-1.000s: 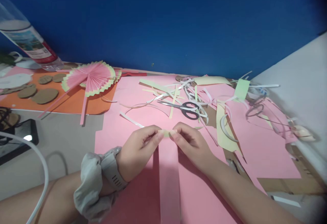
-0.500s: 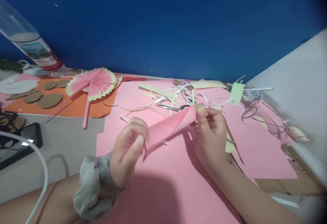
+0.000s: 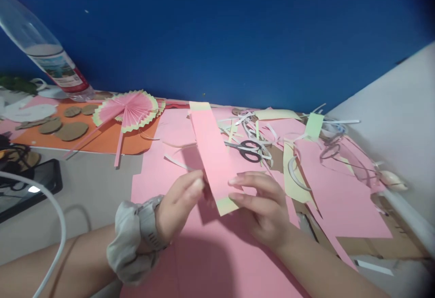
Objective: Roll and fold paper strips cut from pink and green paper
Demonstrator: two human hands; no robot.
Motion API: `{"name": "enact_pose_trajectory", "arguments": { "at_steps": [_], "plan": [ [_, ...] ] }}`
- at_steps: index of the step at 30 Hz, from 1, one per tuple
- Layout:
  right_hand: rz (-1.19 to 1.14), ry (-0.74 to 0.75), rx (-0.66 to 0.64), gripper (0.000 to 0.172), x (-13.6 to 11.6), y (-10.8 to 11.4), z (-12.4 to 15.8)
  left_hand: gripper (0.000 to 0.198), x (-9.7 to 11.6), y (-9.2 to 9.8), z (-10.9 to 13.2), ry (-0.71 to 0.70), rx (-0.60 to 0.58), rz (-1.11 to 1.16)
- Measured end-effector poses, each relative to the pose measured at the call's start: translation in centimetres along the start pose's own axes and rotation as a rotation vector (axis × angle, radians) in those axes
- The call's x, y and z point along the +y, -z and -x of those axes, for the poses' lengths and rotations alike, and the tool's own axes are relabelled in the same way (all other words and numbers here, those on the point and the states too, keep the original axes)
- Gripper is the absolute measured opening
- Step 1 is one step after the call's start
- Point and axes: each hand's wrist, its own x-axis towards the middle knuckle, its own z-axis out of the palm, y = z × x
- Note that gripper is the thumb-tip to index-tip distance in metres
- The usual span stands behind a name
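Observation:
A long pink paper strip [image 3: 214,153] with pale yellow-green ends stands raised and tilted above the pink sheets [image 3: 200,261]. My right hand [image 3: 265,203] grips its lower right edge, fingertips on the near face and the thumb hidden behind. Close to the strip's lower left edge is my left hand [image 3: 183,203], its thumb and forefinger near each other; its other fingers are partly hidden behind, and whether they touch the strip is unclear. Black-handled scissors [image 3: 250,151] lie behind the strip among thin paper cuttings [image 3: 249,123].
A pleated pink and yellow-green paper fan [image 3: 127,110] rests on orange paper [image 3: 146,146] beside cardboard discs [image 3: 71,131]. A bottle [image 3: 59,69] leans at the back left. A phone [image 3: 34,189] and white cable [image 3: 59,216] are at the left, a seashell [image 3: 392,180] at the right.
The pink strip has turned from lying sideways between both hands to a raised, lengthwise position. My right hand has moved down and left to its near end, uncovering the scissors' handles.

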Motion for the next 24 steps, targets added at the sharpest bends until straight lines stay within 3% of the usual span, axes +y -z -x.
{"name": "enact_pose_trajectory", "arguments": {
  "at_steps": [3, 6, 8, 10, 11, 13, 16, 24],
  "plan": [
    [0.000, 0.029, -0.074, 0.026, 0.2, -0.3, 0.1, 0.031, 0.0, -0.1, -0.5, 0.160, -0.023, 0.096],
    [-0.020, -0.061, -0.107, 0.034, 0.5, -0.5, 0.4, 0.029, 0.1, -0.3, -0.8, 0.153, 0.025, 0.093],
    [-0.063, -0.249, -0.061, 0.035, 0.7, -0.5, 0.5, 0.030, 0.1, -0.4, -0.8, 0.150, 0.065, 0.069],
    [-0.189, -0.493, -0.076, 0.021, 0.8, -0.6, 0.5, 0.030, -0.1, -0.4, -0.8, 0.160, 0.084, 0.043],
    [-0.264, -0.615, -0.135, 0.015, 0.8, -0.6, 0.4, 0.030, -0.2, -0.4, -0.8, 0.166, 0.082, 0.033],
    [-0.381, -0.803, -0.328, 0.022, 0.6, -0.6, 0.1, 0.029, -0.4, -0.4, -0.7, 0.176, 0.063, 0.019],
    [-0.461, -0.921, -0.484, 0.028, 0.1, -0.7, -0.4, 0.029, -0.5, -0.5, -0.8, 0.182, 0.042, 0.007],
    [-0.540, -0.947, -0.211, 0.021, 0.4, -1.1, 0.3, 0.026, -0.1, -0.5, -0.6, 0.146, -0.138, -0.143]
  ]
}}
